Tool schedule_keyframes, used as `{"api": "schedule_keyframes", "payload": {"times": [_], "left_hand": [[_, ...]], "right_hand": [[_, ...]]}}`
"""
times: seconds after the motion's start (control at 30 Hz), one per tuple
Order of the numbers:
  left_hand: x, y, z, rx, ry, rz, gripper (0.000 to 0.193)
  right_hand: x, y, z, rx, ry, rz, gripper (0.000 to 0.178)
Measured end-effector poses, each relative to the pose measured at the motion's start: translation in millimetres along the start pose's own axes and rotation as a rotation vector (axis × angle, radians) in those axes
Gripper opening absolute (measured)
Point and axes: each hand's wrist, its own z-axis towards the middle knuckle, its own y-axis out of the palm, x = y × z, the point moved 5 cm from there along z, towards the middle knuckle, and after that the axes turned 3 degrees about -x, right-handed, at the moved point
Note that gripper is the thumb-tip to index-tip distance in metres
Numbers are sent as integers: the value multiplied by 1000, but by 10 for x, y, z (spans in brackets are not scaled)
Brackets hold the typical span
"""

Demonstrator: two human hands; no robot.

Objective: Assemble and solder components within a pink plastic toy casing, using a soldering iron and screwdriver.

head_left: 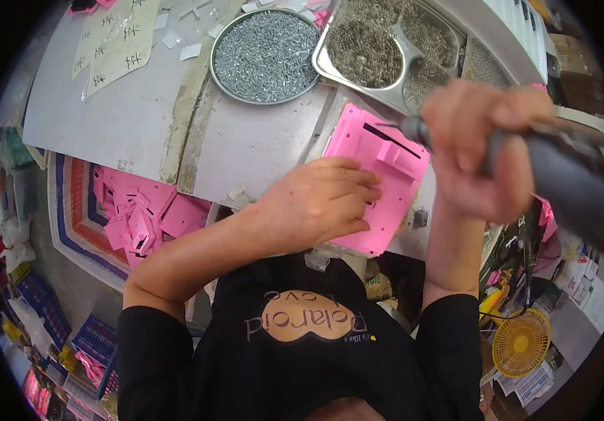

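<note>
A pink plastic panel [403,193] with a dark slot, a raised block and small holes lies at the table's near edge. Across its left part rests my left hand [323,203], fingers stretched out and lying on the surface. My right hand [481,147] is wrapped round a dark electric screwdriver [575,186], held above the panel's right side. The tool lies almost level, its thin bit pointing left over the panel near the slot. Whether the bit touches anything I cannot tell.
Beyond the panel stand a round metal dish [267,102] of silver screws and a divided steel tray [408,50] of small metal parts. At the left, pink plastic parts [140,224] fill a striped-lined bin. A yellow round grille [521,344] is at lower right.
</note>
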Motion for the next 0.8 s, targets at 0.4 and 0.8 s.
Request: {"api": "schedule_keyframes", "payload": {"times": [0.4,0.8], "left_hand": [[-28,-180,-112,222,-43,-41,21],[12,-424,-87,276,-25,175,24]], "right_hand": [[-79,103,80,-18,93,37,17],[-237,395,-121,36,68,205,27]]}}
